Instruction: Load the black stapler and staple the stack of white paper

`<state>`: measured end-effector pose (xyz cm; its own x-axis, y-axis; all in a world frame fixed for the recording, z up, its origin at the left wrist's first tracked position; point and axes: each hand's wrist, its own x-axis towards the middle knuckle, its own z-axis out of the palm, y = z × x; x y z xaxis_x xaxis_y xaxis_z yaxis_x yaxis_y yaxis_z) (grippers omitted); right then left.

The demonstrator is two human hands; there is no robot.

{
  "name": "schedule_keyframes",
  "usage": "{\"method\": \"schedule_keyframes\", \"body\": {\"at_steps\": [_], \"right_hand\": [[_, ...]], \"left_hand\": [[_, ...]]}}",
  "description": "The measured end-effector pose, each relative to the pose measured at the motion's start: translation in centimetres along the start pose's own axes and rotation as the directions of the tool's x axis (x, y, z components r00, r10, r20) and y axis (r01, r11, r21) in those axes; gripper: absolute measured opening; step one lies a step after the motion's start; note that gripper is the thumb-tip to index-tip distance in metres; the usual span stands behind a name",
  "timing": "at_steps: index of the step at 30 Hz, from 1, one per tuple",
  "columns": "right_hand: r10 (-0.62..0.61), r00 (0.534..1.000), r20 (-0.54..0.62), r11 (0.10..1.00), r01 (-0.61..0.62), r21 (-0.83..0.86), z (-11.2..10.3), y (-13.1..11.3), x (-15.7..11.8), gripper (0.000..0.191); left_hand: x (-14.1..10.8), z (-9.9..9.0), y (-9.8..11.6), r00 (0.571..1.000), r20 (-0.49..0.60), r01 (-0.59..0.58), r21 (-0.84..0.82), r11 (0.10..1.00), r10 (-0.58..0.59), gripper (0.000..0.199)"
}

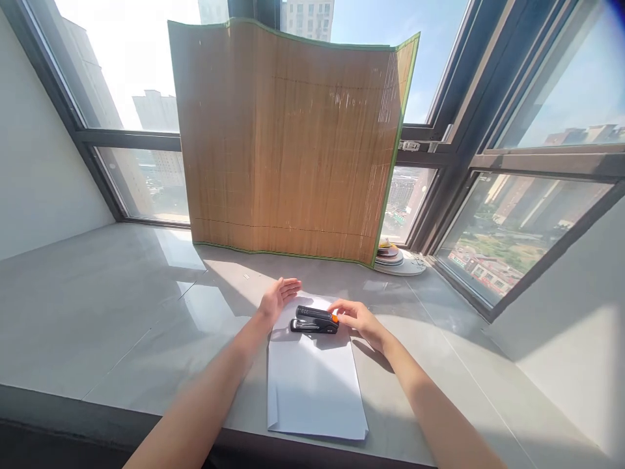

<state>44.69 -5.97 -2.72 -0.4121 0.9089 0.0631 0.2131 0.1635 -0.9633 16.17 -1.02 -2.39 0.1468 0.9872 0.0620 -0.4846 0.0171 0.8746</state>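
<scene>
A black stapler point(312, 320) with an orange rear end is over the upper part of a stack of white paper point(312, 391). My right hand point(360, 320) has its fingers closed around the stapler's orange end. Whether the stapler rests on the paper or is slightly raised, I cannot tell. My left hand point(280, 299) is open at the paper's upper left, fingers stretched toward the right, apart from the stapler. The paper lies lengthwise toward me, with a fold along its lower left edge and a bent lower right corner.
A bamboo mat point(293, 150) with green edging stands upright against the window behind the hands. Several stacked plates point(403, 263) sit at its lower right. The grey tiled ledge point(122, 312) ends at a front edge close to me.
</scene>
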Motion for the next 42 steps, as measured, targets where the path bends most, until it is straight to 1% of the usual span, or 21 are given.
{"method": "schedule_keyframes", "body": {"at_steps": [3,5,7,9,12,13,16,20,23,25,27,29,31,33,35,38,40,42], "right_hand": [[0.119,0.993,0.029,0.988,-0.121,0.098,-0.1,-0.3,-0.1,0.036],[0.16,0.986,0.057,0.977,-0.166,0.134,-0.2,-0.6,-0.1,0.036],[0.193,0.979,0.064,0.968,-0.201,0.153,-0.3,-0.9,-0.1,0.037],[0.188,0.98,0.07,0.967,-0.197,0.159,-0.4,-0.9,-0.1,0.038],[0.124,0.988,0.093,0.974,-0.139,0.177,-0.5,-0.5,0.0,0.04],[0.119,0.987,0.106,0.972,-0.138,0.191,-0.5,-0.3,0.0,0.041],[0.157,0.979,0.129,0.955,-0.183,0.232,-0.4,0.0,0.1,0.044],[0.179,0.979,0.1,0.945,-0.199,0.259,-0.3,-0.2,0.1,0.047],[0.195,0.977,0.086,0.942,-0.211,0.261,-0.2,-0.5,0.0,0.05],[0.16,0.986,0.051,0.962,-0.167,0.215,0.0,-0.7,-0.1,0.047],[0.107,0.994,-0.026,0.985,-0.103,0.141,0.4,-1.0,-0.2,0.043],[0.065,0.993,-0.097,0.998,-0.062,0.028,1.0,-1.3,-0.2,0.044],[0.01,0.995,-0.095,0.993,-0.021,-0.114,2.0,-1.6,-0.1,0.046],[-0.045,0.998,-0.036,0.974,0.036,-0.222,3.0,-1.8,0.1,0.049],[-0.07,0.998,0.007,0.966,0.069,-0.247,3.7,-2.0,0.2,0.042],[-0.088,0.996,-0.009,0.97,0.084,-0.228,4.1,-1.9,-0.2,0.03],[-0.111,0.991,-0.082,0.971,0.09,-0.223,3.9,-1.9,-0.6,0.03],[-0.156,0.969,-0.194,0.962,0.104,-0.254,3.7,-2.0,-1.0,0.034]], "left_hand": [[0.4,-0.9,-0.8,0.994,0.037,0.102,-0.023,0.994,-0.101,0.055],[0.5,-1.3,-0.8,0.991,0.064,0.124,-0.07,0.99,-0.119,0.062],[0.7,-1.4,-0.5,0.987,0.069,0.154,-0.115,0.981,-0.147,0.068],[0.9,-1.5,-0.3,0.984,0.065,0.175,-0.152,0.973,-0.167,0.068],[1.1,-1.6,-0.4,0.982,0.065,0.186,-0.179,0.966,-0.177,0.062],[1.1,-1.6,-0.4,0.982,0.066,0.185,-0.177,0.967,-0.176,0.06],[1.0,-1.7,-0.6,0.982,0.073,0.184,-0.162,0.97,-0.174,0.057],[1.1,-1.8,-0.7,0.981,0.099,0.18,-0.161,0.97,-0.166,0.055],[1.2,-1.8,-0.7,0.981,0.097,0.181,-0.146,0.973,-0.168,0.055],[1.2,-1.8,-0.8,0.983,0.09,0.174,-0.127,0.977,-0.163,0.053],[1.1,-1.6,-0.8,0.984,0.089,0.162,-0.105,0.981,-0.153,0.051],[1.0,-1.4,-0.8,0.986,0.093,0.147,-0.074,0.986,-0.139,0.051],[0.8,-1.2,-0.7,0.987,0.099,0.131,-0.04,0.991,-0.127,0.052],[0.7,-0.9,-0.7,0.989,0.097,0.113,-0.015,0.993,-0.111,0.052],[0.6,-0.7,-0.6,0.993,0.082,0.09,-0.005,0.996,-0.09,0.051],[0.5,-0.3,-0.5,0.999,0.024,0.026,-0.02,0.999,-0.026,0.047],[0.4,0.0,-0.5,0.999,-0.036,-0.035,-0.042,0.999,0.033,0.043],[0.2,0.3,-0.5,0.994,-0.083,-0.079,-0.062,0.995,0.074,0.038]]}}
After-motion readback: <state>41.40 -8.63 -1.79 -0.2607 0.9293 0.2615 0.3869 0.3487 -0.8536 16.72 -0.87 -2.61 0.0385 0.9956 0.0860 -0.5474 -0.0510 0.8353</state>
